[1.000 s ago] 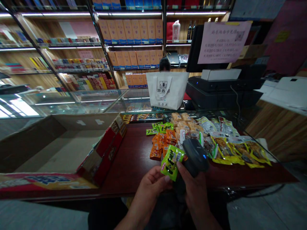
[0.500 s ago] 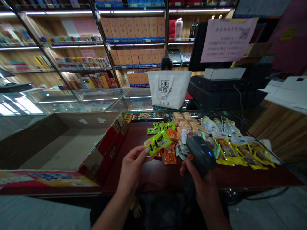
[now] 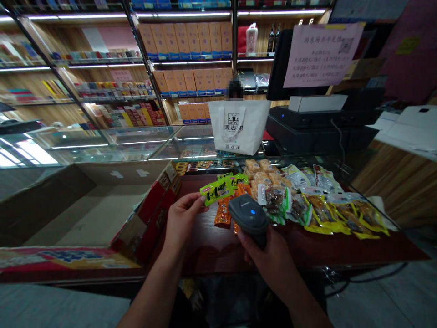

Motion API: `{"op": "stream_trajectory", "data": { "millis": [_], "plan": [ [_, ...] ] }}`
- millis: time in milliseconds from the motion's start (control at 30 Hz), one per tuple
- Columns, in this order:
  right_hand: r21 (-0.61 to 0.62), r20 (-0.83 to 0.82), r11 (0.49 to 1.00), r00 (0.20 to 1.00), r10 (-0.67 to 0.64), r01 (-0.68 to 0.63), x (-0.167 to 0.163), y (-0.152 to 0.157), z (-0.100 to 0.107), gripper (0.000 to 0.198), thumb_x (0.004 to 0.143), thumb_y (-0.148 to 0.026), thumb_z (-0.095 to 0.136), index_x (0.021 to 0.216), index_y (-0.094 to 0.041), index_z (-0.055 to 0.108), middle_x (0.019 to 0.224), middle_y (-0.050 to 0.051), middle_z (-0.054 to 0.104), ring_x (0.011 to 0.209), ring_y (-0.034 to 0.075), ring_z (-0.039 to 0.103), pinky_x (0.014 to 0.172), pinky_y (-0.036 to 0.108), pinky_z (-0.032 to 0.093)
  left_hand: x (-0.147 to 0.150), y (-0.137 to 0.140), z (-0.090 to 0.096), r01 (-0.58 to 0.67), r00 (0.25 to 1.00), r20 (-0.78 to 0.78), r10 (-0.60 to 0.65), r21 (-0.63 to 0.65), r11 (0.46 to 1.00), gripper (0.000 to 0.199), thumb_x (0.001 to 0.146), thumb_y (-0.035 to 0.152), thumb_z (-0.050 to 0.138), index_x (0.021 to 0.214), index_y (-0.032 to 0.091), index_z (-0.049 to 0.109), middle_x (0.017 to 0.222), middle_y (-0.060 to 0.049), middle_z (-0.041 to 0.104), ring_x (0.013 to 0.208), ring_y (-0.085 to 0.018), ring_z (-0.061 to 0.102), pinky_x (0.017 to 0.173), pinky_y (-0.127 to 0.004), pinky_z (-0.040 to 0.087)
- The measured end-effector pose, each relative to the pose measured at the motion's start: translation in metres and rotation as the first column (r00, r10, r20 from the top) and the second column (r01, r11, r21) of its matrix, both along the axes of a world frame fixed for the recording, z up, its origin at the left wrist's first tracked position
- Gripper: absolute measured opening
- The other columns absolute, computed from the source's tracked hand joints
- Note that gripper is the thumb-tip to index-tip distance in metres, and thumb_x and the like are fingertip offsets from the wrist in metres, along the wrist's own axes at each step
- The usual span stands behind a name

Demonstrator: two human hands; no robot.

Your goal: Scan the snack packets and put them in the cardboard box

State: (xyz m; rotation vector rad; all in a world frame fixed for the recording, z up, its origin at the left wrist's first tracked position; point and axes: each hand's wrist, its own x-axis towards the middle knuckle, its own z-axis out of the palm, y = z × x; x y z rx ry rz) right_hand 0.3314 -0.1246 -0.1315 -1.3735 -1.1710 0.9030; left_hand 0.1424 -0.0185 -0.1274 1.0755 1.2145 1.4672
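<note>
Now the right hand point(image 3: 271, 255) has swung its clasped scanner point(image 3: 248, 215) leftward, seemingly aimed toward the green packet point(image 3: 216, 190) the left hand point(image 3: 180, 223) pinches.

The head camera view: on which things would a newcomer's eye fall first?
A green packet in the left hand and a dark scanner in the right hand would likely draw the eye first, near the centre. Behind them, a white bag stands on the glass counter; an open box sits on the table at left.
</note>
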Motion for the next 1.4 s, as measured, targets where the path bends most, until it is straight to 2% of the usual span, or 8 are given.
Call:
{"op": "stream_trajectory", "data": {
  "millis": [367, 567, 700, 867, 1033, 1233, 1400],
  "plan": [
    [-0.010, 0.006, 1.000, 1.000, 0.012, -0.012, 0.000, 0.007, -0.004, 0.034, 0.081, -0.055, 0.070, 0.086, -0.021, 0.067, 0.045, -0.003, 0.061, 0.040, 0.020, 0.060, 0.043, 0.028, 0.043, 0.006, -0.003, 0.006, 0.003, 1.000, -0.017, -0.003, 0.020, 1.000, 0.040, 0.059, 0.042, 0.089, 0.085, 0.014, 0.078, 0.088, -0.006, 0.077, 0.074, -0.017, 0.070, 0.070, -0.027, 0.058],
    [-0.028, 0.017, 0.997, 0.997, 0.069, -0.069, 0.003, 0.009, -0.005, 0.035, 0.086, -0.054, 0.065, 0.086, -0.020, 0.063, 0.048, -0.003, 0.061, 0.042, 0.018, 0.060, 0.045, 0.026, 0.044, 0.006, 0.003, -0.002, 0.006, 1.000, -0.019, -0.006, 0.004, 1.000, 0.042, 0.058, 0.042, 0.089, 0.086, 0.013, 0.077, 0.086, -0.006, 0.076, 0.070, -0.016, 0.069, 0.069, -0.028, 0.059],
    [-0.085, -0.053, 0.992, 0.995, 0.086, -0.091, 0.010, 0.010, -0.010, 0.037, 0.084, -0.055, 0.068, 0.084, -0.019, 0.062, 0.050, -0.002, 0.061, 0.044, 0.017, 0.059, 0.045, 0.025, 0.045, 0.001, 0.015, -0.011, -0.009, 0.999, 0.032, 0.009, -0.009, 1.000, 0.039, 0.059, 0.038, 0.089, 0.085, 0.013, 0.076, 0.085, -0.006, 0.076, 0.067, -0.014, 0.068, 0.067, -0.026, 0.059],
    [-0.124, -0.204, 0.988, 0.977, 0.065, -0.092, 0.021, 0.007, -0.035, 0.044, 0.081, -0.060, 0.071, 0.082, -0.017, 0.062, 0.049, -0.003, 0.061, 0.042, 0.013, 0.055, 0.043, 0.022, 0.045, -0.012, 0.041, -0.030, -0.106, 0.976, 0.183, 0.121, -0.093, 0.990, 0.031, 0.055, 0.023, 0.089, 0.077, 0.012, 0.071, 0.079, -0.003, 0.073, 0.066, -0.014, 0.068, 0.064, -0.026, 0.061],
    [-0.201, -0.303, 0.979, 0.953, -0.020, -0.044, 0.026, 0.001, -0.070, 0.053, 0.075, -0.067, 0.073, 0.085, -0.015, 0.064, 0.056, -0.001, 0.064, 0.040, 0.011, 0.053, 0.039, 0.021, 0.041, -0.018, 0.066, -0.051, -0.134, 0.966, 0.179, 0.189, -0.283, 0.950, 0.018, 0.067, 0.006, 0.078, 0.075, 0.011, 0.063, 0.064, -0.001, 0.068, 0.055, -0.011, 0.066, 0.059, -0.023, 0.061],
    [-0.232, -0.274, 0.970, 0.962, 0.005, -0.072, 0.030, -0.002, -0.097, 0.053, 0.077, -0.067, 0.072, 0.081, -0.015, 0.064, 0.050, -0.001, 0.061, 0.041, 0.012, 0.054, 0.042, 0.022, 0.043, -0.008, 0.100, -0.055, -0.049, 0.991, 0.099, 0.086, -0.336, 0.941, 0.016, 0.072, 0.001, 0.073, 0.077, 0.011, 0.061, 0.063, -0.004, 0.068, 0.052, -0.012, 0.067, 0.056, -0.024, 0.060],
    [-0.212, -0.268, 0.977, 0.963, -0.026, -0.033, 0.028, -0.001, -0.100, 0.054, 0.076, -0.068, 0.072, 0.081, -0.014, 0.066, 0.049, -0.001, 0.061, 0.041, 0.013, 0.054, 0.042, 0.023, 0.043, 0.005, 0.133, -0.053, 0.000, 0.999, -0.046, -0.018, -0.348, 0.938, 0.018, 0.071, 0.003, 0.077, 0.075, 0.011, 0.062, 0.061, -0.003, 0.066, 0.050, -0.012, 0.065, 0.054, -0.024, 0.058]
  ]
}}
